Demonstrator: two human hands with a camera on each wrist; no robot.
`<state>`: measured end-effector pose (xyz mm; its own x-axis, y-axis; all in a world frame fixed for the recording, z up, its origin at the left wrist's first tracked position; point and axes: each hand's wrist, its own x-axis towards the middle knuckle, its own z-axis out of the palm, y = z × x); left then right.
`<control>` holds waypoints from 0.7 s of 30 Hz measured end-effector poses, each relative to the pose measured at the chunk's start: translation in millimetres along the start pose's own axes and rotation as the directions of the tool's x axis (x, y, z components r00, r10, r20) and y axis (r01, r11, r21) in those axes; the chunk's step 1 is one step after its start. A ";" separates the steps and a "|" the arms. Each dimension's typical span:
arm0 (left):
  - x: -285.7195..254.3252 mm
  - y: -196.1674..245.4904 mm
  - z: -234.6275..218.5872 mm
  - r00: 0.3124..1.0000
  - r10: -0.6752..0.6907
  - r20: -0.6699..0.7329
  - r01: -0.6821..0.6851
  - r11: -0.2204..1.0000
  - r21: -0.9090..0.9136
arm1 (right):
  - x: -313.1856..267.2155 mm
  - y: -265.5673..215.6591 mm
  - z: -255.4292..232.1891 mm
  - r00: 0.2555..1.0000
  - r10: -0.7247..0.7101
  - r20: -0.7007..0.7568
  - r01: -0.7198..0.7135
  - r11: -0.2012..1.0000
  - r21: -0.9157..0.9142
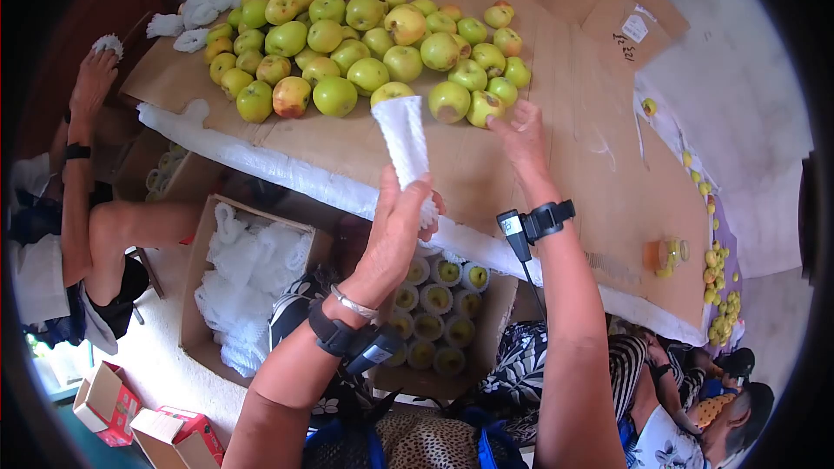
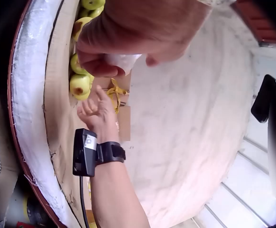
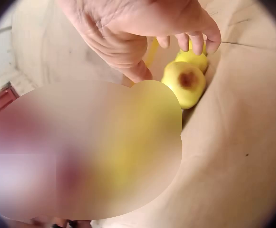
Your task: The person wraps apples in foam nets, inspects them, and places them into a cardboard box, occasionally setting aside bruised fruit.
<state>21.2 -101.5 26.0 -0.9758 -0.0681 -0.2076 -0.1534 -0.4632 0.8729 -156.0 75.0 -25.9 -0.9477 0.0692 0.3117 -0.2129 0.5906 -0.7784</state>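
In the head view my left hand [image 1: 395, 224] grips a white foam net sleeve [image 1: 402, 135], which stands up out of the fist and overlaps an apple at the front of the pile. The left wrist view shows only a bit of that sleeve [image 2: 122, 61] between the curled fingers. My right hand [image 1: 523, 141] is at the right end of the apple pile, fingertips right at a green apple [image 1: 485, 108]. Seen from the right wrist, its thumb and fingers are spread apart above a yellow-green apple [image 3: 184, 84] with a brown patch.
Many apples [image 1: 334, 97] cover the cardboard tabletop [image 1: 573, 174]. Below its padded edge stand a box of foam sleeves [image 1: 252, 287] and a box of sleeved apples [image 1: 428, 326]. A glass jar [image 1: 665, 254] lies at right. Other people sit at both sides.
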 end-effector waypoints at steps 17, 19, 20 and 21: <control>9.1 -2.9 -7.9 0.997 0.070 -0.011 -0.070 0.955 -0.289 | -43.6 -36.0 -47.8 0.813 0.257 0.523 -0.563 0.112 0.819; 8.5 -2.9 -3.9 0.997 0.057 0.042 -0.045 0.965 -0.257 | -66.9 -45.5 -70.4 0.770 0.211 0.603 -0.608 -0.047 0.793; 7.2 -2.6 -2.1 0.996 0.040 0.074 -0.022 0.973 -0.230 | -77.7 -44.8 -78.4 0.759 0.178 0.627 -0.627 -0.060 0.777; 4.7 -1.1 0.0 0.992 0.039 0.122 -0.016 0.983 -0.181 | -90.3 -45.0 -86.4 0.761 0.183 0.623 -0.624 -0.056 0.779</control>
<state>16.8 -101.3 24.2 -0.9927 0.0224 -0.1183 -0.1070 -0.6146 0.7815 -40.2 111.6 28.0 -0.9081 -0.3400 -0.2443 0.4180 -0.7026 -0.5759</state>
